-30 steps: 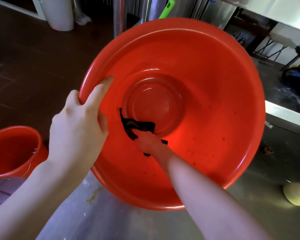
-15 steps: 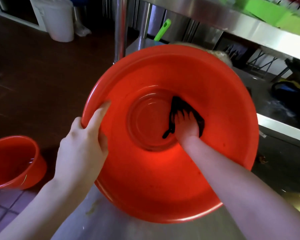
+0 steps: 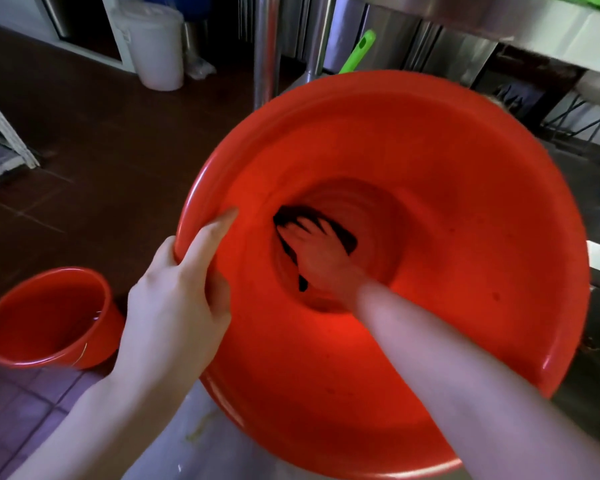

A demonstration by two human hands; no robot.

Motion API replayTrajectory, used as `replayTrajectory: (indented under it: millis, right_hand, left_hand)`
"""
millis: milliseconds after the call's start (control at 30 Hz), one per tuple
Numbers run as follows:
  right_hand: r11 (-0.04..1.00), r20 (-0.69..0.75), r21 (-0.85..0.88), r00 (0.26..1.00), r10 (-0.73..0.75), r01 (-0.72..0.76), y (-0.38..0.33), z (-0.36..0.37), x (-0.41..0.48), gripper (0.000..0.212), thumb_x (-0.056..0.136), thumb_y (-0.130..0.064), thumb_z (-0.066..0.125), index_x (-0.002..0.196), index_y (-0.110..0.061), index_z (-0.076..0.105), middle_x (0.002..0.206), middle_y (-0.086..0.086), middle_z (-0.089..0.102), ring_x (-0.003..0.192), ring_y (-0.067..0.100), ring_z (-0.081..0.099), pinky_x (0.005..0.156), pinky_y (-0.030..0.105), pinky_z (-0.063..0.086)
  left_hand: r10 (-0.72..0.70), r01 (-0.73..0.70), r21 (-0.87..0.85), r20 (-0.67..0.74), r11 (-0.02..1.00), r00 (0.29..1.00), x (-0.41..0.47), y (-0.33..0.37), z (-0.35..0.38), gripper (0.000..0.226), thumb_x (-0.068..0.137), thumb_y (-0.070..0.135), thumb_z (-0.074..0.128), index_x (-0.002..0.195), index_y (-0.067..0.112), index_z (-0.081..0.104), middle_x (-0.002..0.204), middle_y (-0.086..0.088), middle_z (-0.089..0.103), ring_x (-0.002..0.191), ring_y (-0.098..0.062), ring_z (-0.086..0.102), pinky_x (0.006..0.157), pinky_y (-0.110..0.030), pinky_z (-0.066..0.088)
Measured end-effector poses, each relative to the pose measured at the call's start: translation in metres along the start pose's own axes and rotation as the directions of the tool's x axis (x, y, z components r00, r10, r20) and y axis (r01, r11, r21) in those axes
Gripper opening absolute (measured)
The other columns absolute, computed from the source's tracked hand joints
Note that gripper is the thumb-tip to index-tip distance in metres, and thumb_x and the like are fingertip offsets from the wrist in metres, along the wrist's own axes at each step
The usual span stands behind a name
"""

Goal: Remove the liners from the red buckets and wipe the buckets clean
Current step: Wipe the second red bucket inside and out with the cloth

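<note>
Red bucket (image 3: 430,202), large, its mouth tipped toward me, fills the middle of the view. Deep inside it, the fingers of my right hand (image 3: 321,261) are spread flat, pressing a dark cloth (image 3: 345,239) against the bottom. My left hand (image 3: 174,306) is curled round the bucket's left rim, one digit stretched along the inner wall. A smaller red bucket (image 3: 45,317) stands upright on the floor at lower left, apart. Farther back are a white bin (image 3: 160,46) and a green handle (image 3: 357,51).
</note>
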State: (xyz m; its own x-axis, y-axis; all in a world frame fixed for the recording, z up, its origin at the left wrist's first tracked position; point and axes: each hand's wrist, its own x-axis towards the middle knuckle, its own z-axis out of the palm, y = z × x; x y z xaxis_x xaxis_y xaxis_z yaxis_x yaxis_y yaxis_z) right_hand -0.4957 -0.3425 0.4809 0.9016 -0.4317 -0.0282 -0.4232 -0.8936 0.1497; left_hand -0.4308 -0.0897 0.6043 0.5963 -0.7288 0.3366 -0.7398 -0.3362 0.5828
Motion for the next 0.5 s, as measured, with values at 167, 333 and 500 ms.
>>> replayTrajectory:
  millis: [167,333,500]
  right_hand:
    - [0.989,0.166,-0.005,0.976,-0.143,0.146,-0.022,0.036,-0.050,0.056,0.100,-0.022,0.033,0.154,-0.025,0.017,0.160,-0.008,0.023,0.147,0.016,0.017,0.115,0.040,0.017]
    - [0.980,0.105,-0.052,0.977,-0.187,0.193,-0.008,0.003,-0.018,0.053,0.099,-0.021,0.036,0.151,-0.024,0.028,0.155,-0.006,0.034,0.144,0.015,0.025,0.117,0.037,0.013]
    - [0.991,-0.021,-0.025,0.992,0.127,-0.128,0.003,-0.017,0.012,0.054,0.097,-0.021,0.038,0.150,-0.022,0.029,0.155,-0.003,0.032,0.145,0.018,0.023,0.118,0.044,0.010]
  left_hand:
    - [-0.017,0.017,0.015,-0.016,1.000,1.000,-0.004,0.008,0.002,0.074,0.082,0.004,0.060,0.143,0.041,0.040,0.097,-0.006,0.052,0.063,-0.028,0.055,0.060,-0.033,0.046]
    - [-0.039,0.038,0.049,0.008,0.998,0.999,-0.005,0.006,0.000,0.072,0.086,0.006,0.058,0.146,0.041,0.036,0.093,-0.003,0.048,0.056,-0.016,0.049,0.051,-0.025,0.036]
    - [-0.054,0.054,0.085,-0.011,0.995,0.999,-0.002,0.001,0.002,0.071,0.088,0.009,0.058,0.145,0.044,0.034,0.091,-0.003,0.047,0.057,-0.016,0.047,0.050,-0.024,0.034]
